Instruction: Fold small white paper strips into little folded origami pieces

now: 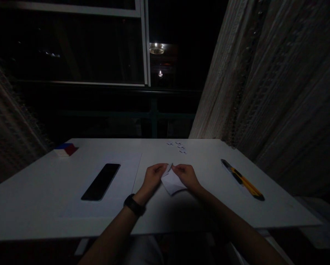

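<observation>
Between my two hands is a small folded piece of white paper (173,183), held just over the near middle of the table. My left hand (155,176), with a dark watch (134,205) on the wrist, pinches its upper left edge. At the upper right edge, the fingers of my right hand (187,174) are closed on the same paper. A narrow fold or slit shows near the top, between the fingertips. Beyond my hands lie several tiny folded paper pieces (180,147) near the table's far edge.
On the white table (209,206), a black phone (101,182) rests on a white sheet (126,184) to the left. A coloured cube (66,149) sits at the far left. The yellow-and-black utility knife (243,180) lies at right. Curtains (220,66) hang beside the dark window.
</observation>
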`<action>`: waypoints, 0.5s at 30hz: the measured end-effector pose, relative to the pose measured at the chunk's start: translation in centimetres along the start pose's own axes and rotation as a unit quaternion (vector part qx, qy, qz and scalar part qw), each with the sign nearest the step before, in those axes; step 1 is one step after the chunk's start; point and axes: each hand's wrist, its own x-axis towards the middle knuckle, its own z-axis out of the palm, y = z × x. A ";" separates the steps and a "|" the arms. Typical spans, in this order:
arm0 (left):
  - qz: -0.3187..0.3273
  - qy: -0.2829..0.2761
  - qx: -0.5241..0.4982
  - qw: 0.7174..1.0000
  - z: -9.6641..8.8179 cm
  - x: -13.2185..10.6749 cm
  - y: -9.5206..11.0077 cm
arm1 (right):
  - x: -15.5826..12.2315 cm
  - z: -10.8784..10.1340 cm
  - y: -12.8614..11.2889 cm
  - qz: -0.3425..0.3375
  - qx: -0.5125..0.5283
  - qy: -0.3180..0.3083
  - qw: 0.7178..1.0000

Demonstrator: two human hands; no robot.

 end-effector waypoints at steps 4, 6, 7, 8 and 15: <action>-0.056 -0.015 -0.055 0.997 0.0 -0.1 -0.4 | 0.1 0.2 0.1 0.059 0.053 0.009 0.997; -0.070 -0.010 -0.071 0.995 0.0 -0.1 -0.4 | 0.0 0.2 0.0 0.090 0.093 0.001 0.992; -0.072 -0.003 -0.077 0.994 0.0 -0.1 -0.4 | 0.0 0.2 -0.1 0.107 0.123 -0.004 0.987; -0.073 0.007 -0.080 0.994 0.0 -0.1 -0.5 | 0.0 0.2 -0.3 0.126 0.155 -0.008 0.980; -0.046 0.009 0.001 0.999 -0.1 0.0 -0.4 | 0.3 -0.7 -0.7 0.101 0.173 -0.093 0.975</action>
